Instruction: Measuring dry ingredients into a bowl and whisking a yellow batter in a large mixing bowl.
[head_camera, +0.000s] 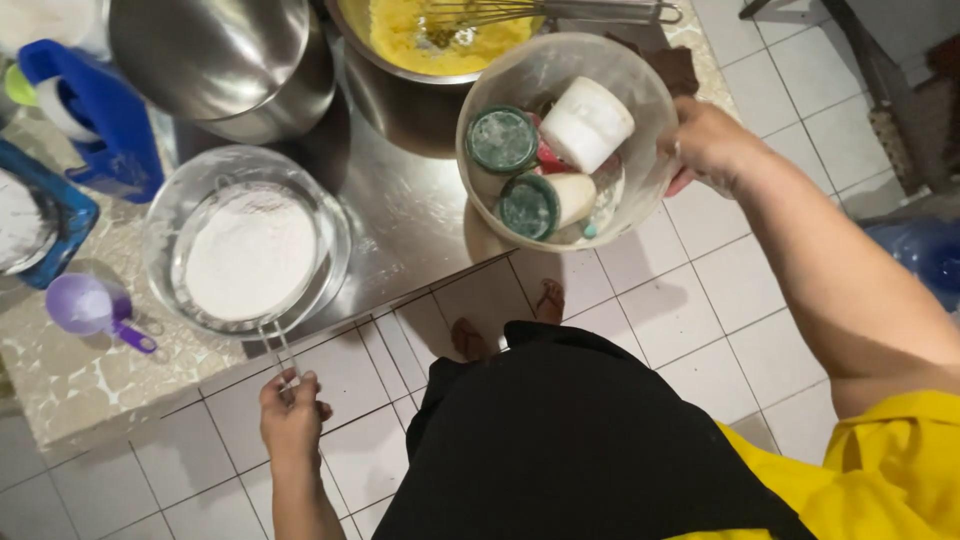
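My left hand (292, 408) grips the wire handle of a metal sieve (250, 255) full of white flour, which rests over a clear glass bowl (165, 215) on the counter. My right hand (708, 142) holds the rim of a translucent plastic bowl (640, 90) lifted just past the counter's edge. Inside that bowl lie white jars, two with green lids (502, 140), and a pink item between them.
A steel bowl of yellow batter with a whisk (450, 30) stands at the back, an upturned steel bowl (215, 55) to its left. A blue jug (95, 110), blue container (60, 215) and purple measuring scoop (85, 305) sit at the left. White tiled floor lies below.
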